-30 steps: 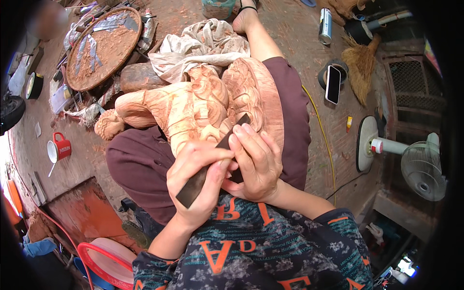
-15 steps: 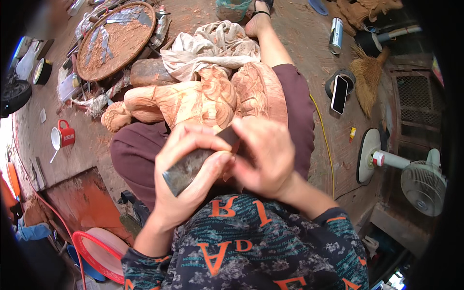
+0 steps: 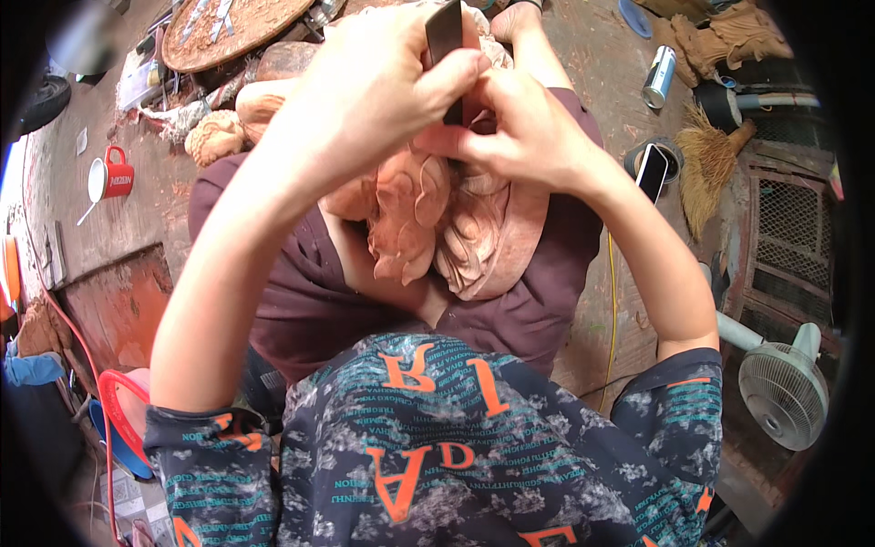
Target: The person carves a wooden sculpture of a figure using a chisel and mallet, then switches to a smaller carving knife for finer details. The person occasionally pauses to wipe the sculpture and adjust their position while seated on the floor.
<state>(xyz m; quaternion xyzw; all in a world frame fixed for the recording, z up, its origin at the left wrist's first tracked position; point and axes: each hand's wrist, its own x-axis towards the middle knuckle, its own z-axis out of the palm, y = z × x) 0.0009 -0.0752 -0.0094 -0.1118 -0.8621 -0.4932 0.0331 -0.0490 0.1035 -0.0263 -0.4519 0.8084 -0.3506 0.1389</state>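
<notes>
My left hand (image 3: 387, 77) is raised over the carving on my lap, its fingers closed round a dark flat bar (image 3: 445, 38) that stands nearly upright. Close against it, my right hand (image 3: 524, 128) has its fingers curled at the lower part of the same bar. Whether a second small thing is between the hands, I cannot tell. Below them lies a reddish carved wooden figure (image 3: 406, 223) with a round carved head (image 3: 215, 137) to the left. Next to it, on the right, is a curved carved part (image 3: 492, 242). My left forearm hides part of the figure.
A round woven tray (image 3: 232, 32) with shavings and tools lies at the far left. A red mug (image 3: 111, 176) stands on the floor at left. On the right are a can (image 3: 659, 77), a phone (image 3: 651, 173), a straw broom (image 3: 709, 169) and a fan (image 3: 784, 387).
Both hands have risen and moved away from my body together with the dark bar, which is now nearly upright. The view has shifted, uncovering the near end of the carving.
</notes>
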